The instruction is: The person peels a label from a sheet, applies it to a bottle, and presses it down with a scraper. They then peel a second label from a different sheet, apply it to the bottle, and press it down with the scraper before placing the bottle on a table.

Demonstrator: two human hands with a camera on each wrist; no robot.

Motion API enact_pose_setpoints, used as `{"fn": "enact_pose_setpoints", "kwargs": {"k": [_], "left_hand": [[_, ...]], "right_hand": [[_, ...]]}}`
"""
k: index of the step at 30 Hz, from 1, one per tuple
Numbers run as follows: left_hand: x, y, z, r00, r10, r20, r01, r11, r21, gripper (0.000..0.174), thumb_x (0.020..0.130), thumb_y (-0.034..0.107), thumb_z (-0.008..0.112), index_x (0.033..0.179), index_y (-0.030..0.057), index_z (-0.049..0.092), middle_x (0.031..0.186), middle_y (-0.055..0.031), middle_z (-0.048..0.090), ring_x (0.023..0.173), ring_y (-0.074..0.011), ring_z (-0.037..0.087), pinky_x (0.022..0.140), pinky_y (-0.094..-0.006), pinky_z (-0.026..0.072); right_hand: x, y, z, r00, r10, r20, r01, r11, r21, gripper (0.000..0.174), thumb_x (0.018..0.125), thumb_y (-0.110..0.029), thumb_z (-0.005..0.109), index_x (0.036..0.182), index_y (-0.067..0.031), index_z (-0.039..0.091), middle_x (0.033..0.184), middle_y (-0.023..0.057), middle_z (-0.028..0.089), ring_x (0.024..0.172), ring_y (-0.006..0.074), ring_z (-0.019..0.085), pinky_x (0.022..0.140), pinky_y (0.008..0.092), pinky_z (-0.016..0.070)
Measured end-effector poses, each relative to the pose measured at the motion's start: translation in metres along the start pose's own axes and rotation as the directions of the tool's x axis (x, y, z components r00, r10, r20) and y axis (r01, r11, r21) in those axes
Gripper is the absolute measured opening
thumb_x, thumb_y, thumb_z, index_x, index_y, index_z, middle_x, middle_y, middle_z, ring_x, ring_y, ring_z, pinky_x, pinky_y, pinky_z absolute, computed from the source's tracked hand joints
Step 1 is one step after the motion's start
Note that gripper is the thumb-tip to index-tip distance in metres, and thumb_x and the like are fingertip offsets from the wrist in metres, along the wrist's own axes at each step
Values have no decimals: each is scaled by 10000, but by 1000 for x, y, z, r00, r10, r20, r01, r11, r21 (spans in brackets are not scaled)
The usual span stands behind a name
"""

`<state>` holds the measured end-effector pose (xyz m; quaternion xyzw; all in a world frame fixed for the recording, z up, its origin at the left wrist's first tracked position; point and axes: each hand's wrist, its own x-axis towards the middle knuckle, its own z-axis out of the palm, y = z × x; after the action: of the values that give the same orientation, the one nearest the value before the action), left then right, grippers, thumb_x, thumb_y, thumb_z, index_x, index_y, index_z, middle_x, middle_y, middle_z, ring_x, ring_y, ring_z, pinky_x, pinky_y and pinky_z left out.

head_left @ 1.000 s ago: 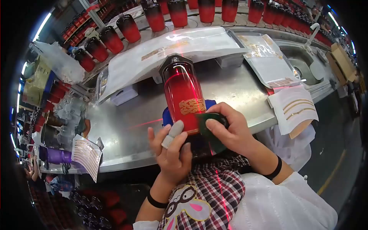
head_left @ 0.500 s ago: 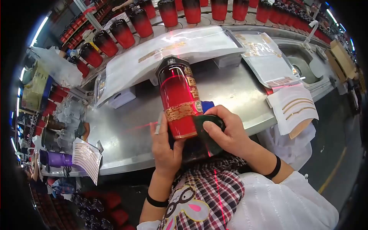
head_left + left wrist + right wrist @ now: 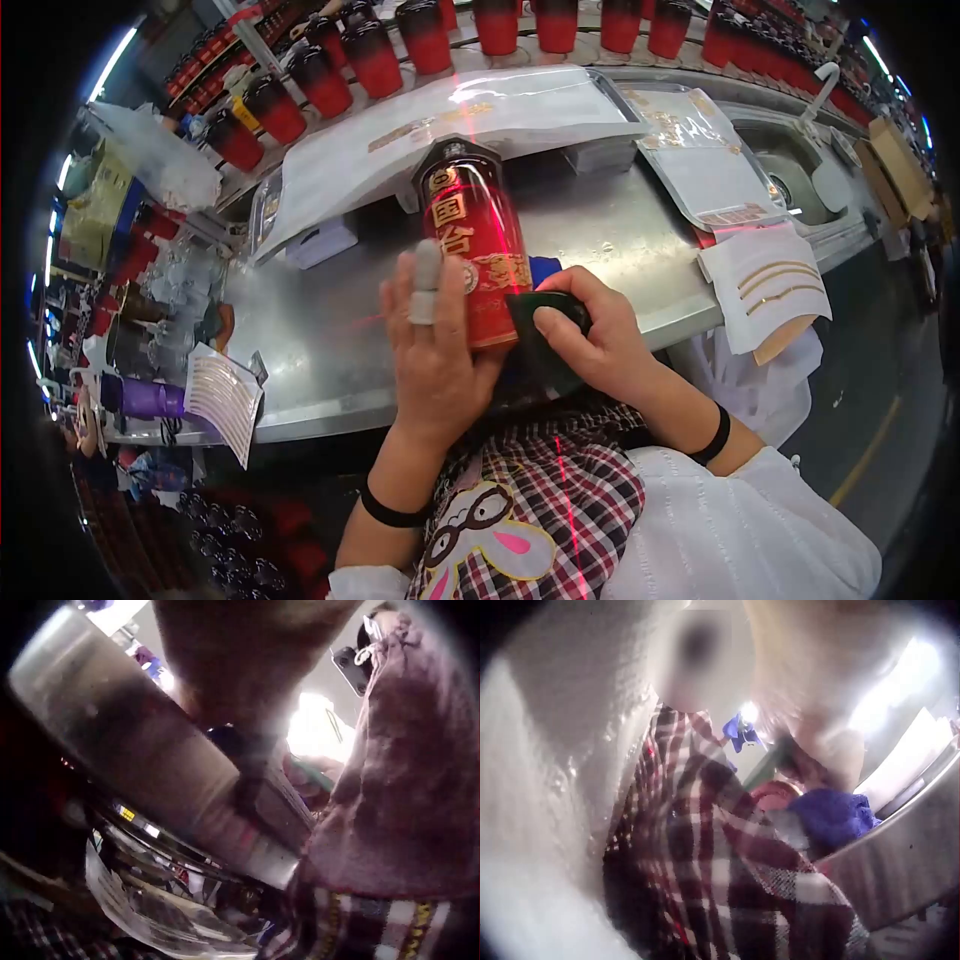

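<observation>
A red bottle [image 3: 480, 215], darker at its top, lies tilted with its neck away from me; gold characters and an ornate gold band show on it. My left hand [image 3: 437, 365] is at its left lower side, fingers extended along it and slightly blurred, with grey finger covers [image 3: 426, 282] on. My right hand [image 3: 600, 340] pinches a dark green flat pad [image 3: 545, 335] between thumb and fingers, its edge against the bottle's lower right side. A blue cloth [image 3: 545, 268] shows behind the bottle. In the right wrist view the bottle's round base [image 3: 776, 795] appears beside the blue cloth [image 3: 836, 817].
A metal table [image 3: 600, 230] holds a tray covered with white sheets [image 3: 330, 180] behind the bottle. To the right are another tray with gold decals [image 3: 700, 165], a decal sheet [image 3: 770, 285] and a sink [image 3: 790, 180]. Red-black bottles [image 3: 495, 25] line the back; a striped sheet [image 3: 225, 395] hangs left.
The bottle has turned about its length, bringing the gold characters into view and then leftward. My left hand went from bent fingers to extended ones beside it. The right hand keeps the green pad nearly still.
</observation>
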<state>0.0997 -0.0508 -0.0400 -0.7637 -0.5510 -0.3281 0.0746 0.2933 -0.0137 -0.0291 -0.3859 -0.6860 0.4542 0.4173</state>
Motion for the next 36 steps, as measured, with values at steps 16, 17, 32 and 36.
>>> {"fn": "enact_pose_setpoints", "kwargs": {"k": [16,17,32,36], "left_hand": [[-24,-17,20,980,-197,4,181,895,-407,756,912,334,674,1473,-50,344,1481,-275,402,1381,-449,384,1150,-538,265],[-26,-17,19,960,-275,51,263,824,-502,757,915,343,671,1472,-51,344,1477,-274,409,1377,-450,391,1149,-536,268],[-15,-12,18,989,-148,-16,137,948,-286,902,910,473,640,1512,-67,239,1507,-286,363,1398,-436,363,1174,-524,198],[-17,-14,20,988,-152,-1,140,909,-392,895,923,487,626,1515,-59,238,1534,-280,328,1411,-405,361,1168,-471,242]], "right_hand": [[-2,-2,-7,998,43,44,-43,999,-2,215,925,-152,624,1070,-3,569,813,41,633,738,81,575,669,253,483],[-1,-4,-8,995,79,56,-81,997,21,215,925,-151,624,1070,-3,569,816,42,634,739,82,576,667,253,483],[-1,-1,-20,997,3,75,9,988,-156,222,904,-153,641,1056,0,588,727,90,633,648,153,608,601,300,480],[-1,2,-35,994,77,72,-63,981,-184,218,909,-140,634,1065,7,593,773,84,645,676,122,605,618,282,486]]}}
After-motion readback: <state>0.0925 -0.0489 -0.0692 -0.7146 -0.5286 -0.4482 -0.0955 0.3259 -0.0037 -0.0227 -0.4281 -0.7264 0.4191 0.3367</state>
